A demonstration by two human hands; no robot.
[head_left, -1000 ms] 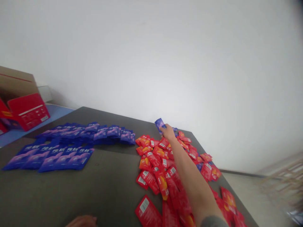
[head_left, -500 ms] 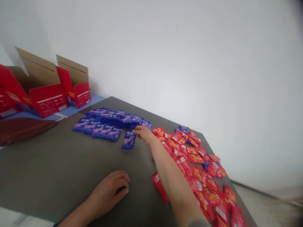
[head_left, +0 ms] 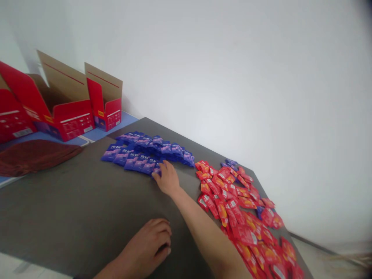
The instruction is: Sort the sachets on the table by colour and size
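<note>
At the right end of the front row of purple pouches (head_left: 132, 159), my right hand (head_left: 168, 179) has its thumb and fingers on a purple pouch (head_left: 157, 167). That pouch lies beside the others in the row and is partly covered by the fingers. Behind them a second, longer row of purple pouches (head_left: 143, 140) overlaps along the table. My left hand (head_left: 152, 241) rests on the dark table nearer to me, fingers loosely curled, a gap between them and the thumb, holding nothing.
A wide heap of red pouches (head_left: 232, 205) covers the right side of the dark table (head_left: 87, 205), with a few purple pouches (head_left: 231, 164) among it. Open red cartons (head_left: 76, 120) stand on a blue surface at left. Before them lies a brown-red cloth item (head_left: 37, 157). A white wall stands behind.
My right hand has brought the purple pouch left against the end of the front row and lowered it there. The camera view has shifted slightly left. My left hand stays on the table.
</note>
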